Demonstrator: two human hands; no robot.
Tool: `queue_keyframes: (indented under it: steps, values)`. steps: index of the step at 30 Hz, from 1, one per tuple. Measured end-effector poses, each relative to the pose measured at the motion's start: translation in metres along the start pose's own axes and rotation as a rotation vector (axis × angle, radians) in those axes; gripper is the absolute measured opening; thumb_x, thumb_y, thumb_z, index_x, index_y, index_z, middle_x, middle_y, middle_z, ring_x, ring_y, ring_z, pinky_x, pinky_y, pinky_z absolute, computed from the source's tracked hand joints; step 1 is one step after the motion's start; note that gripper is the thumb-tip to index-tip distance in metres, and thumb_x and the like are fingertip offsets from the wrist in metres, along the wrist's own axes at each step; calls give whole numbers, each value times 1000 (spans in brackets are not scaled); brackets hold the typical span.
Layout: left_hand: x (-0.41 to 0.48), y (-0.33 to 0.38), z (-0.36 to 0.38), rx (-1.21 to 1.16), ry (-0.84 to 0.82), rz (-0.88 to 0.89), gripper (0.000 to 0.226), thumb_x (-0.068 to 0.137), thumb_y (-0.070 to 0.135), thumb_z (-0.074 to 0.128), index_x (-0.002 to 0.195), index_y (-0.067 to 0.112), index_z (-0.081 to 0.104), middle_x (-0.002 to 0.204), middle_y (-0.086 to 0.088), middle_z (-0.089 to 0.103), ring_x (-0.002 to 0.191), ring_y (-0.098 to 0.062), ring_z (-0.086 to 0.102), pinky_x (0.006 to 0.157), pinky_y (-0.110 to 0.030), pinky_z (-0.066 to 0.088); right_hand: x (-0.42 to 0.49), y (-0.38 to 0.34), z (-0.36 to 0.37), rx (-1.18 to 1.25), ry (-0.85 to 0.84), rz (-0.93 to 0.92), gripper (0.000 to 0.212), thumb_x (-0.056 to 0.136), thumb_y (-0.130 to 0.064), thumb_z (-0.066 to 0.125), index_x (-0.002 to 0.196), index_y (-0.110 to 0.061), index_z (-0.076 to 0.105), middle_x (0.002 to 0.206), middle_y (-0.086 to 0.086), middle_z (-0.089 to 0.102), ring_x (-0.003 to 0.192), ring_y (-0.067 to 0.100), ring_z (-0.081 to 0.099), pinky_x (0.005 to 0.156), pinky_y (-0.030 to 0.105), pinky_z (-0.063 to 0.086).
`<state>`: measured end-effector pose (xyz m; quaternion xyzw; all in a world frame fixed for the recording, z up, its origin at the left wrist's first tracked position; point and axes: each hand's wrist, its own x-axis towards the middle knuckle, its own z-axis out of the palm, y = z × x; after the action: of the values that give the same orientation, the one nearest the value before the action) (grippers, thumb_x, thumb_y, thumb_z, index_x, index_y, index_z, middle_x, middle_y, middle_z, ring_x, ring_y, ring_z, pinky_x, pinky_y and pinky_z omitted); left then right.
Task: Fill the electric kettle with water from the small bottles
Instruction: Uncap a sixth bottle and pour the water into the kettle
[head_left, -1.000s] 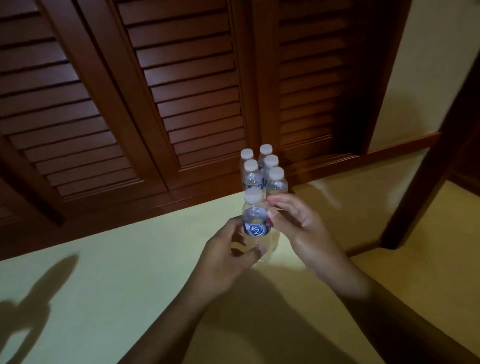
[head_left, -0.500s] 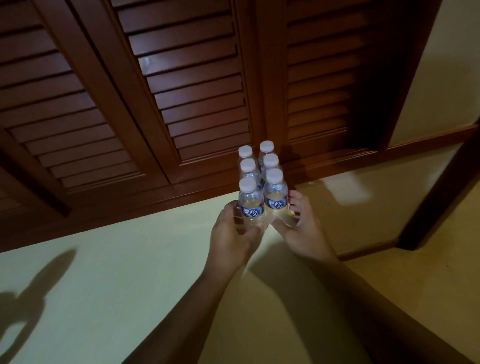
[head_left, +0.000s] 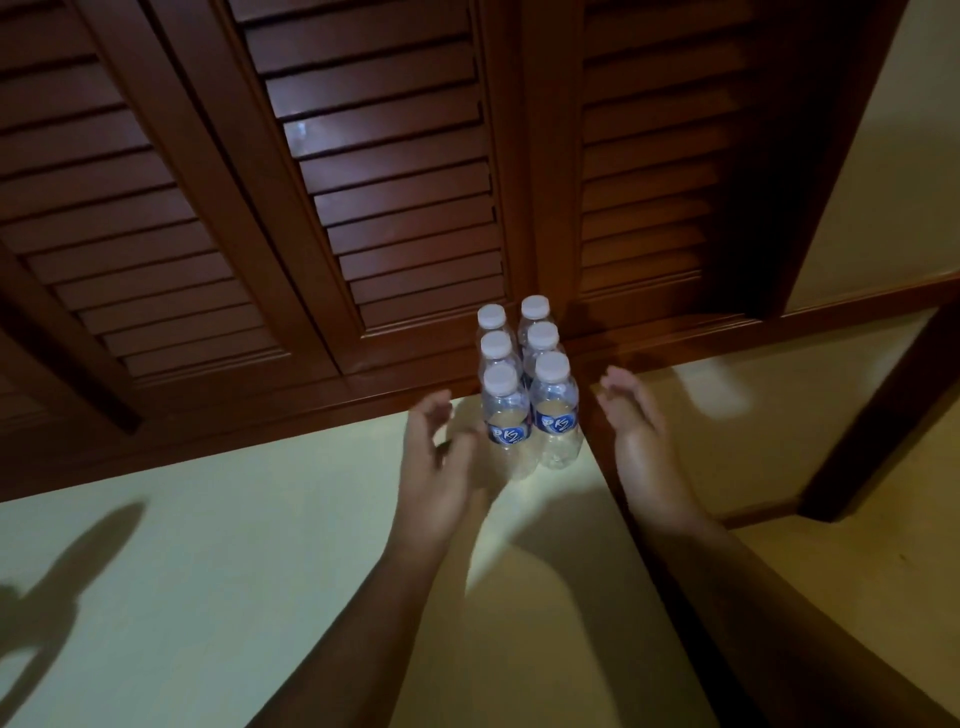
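— Pale yellow floor (head_left: 208, 545), dim light; dark louvred wooden doors (head_left: 389, 182) along the back. What stands on it?
— Six small bottles (head_left: 543, 338), upright against the foot of the doors. Two rows of three, packed close. White caps (head_left: 500, 378) on all; blue labels (head_left: 557, 423) show on the front pair.
— Left hand (head_left: 434, 462)?
— Just beside the front-left bottle (head_left: 506, 415), holding nothing. Fingers loosely curved and a little spread, thumb nearest the bottle; a strip of floor shows between them.
— Right hand (head_left: 636, 436)?
— Near the front-right bottle (head_left: 556, 400), apart from it. Palm faces the bottles, fingers fairly straight and close together, grasping nothing.
— Anything else?
— Dark wooden post (head_left: 883, 415) slanting at far right; a shadow (head_left: 62, 582) on the floor at left.
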<state>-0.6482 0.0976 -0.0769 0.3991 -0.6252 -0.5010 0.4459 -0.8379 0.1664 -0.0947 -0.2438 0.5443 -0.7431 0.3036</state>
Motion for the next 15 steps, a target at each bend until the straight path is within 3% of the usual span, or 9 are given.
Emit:
queue_keyframes:
  steps: [3,5,8,10,15]
  values:
    - [30,1,8,-229,44,-186,44,96,52,50,139,47,55,142,21,57,133,1,51,121,-37,38,26,-11,16,75,-104,98,40,98,-35,52,136,-25,51,150,0,48,136,12,45,117,32,31]
    - [44,2,20,-396,-15,-294,45,100,57,50,144,49,53,155,14,51,140,-7,49,125,-47,34,36,-10,28,132,-158,167,45,99,-45,49,140,-29,50,151,0,49,140,18,45,118,43,32]
    - [48,11,34,-630,-245,-446,57,103,67,42,143,33,65,152,-7,60,136,-27,61,120,-51,40,38,-10,40,195,-203,231,41,103,-45,44,137,-25,56,137,3,64,128,24,59,113,46,41]
    - [49,11,40,-709,-347,-458,70,103,70,40,142,18,66,148,-13,62,139,-32,59,123,-51,37,37,-12,45,238,-197,261,45,103,-45,44,136,-20,59,132,8,67,123,27,62,113,49,41]
    - [51,12,49,-753,-336,-462,74,100,69,50,148,13,60,151,-17,59,142,-34,54,125,-51,35,35,-10,48,328,-240,292,40,103,-43,42,112,-20,74,114,10,74,106,25,71,100,45,52]
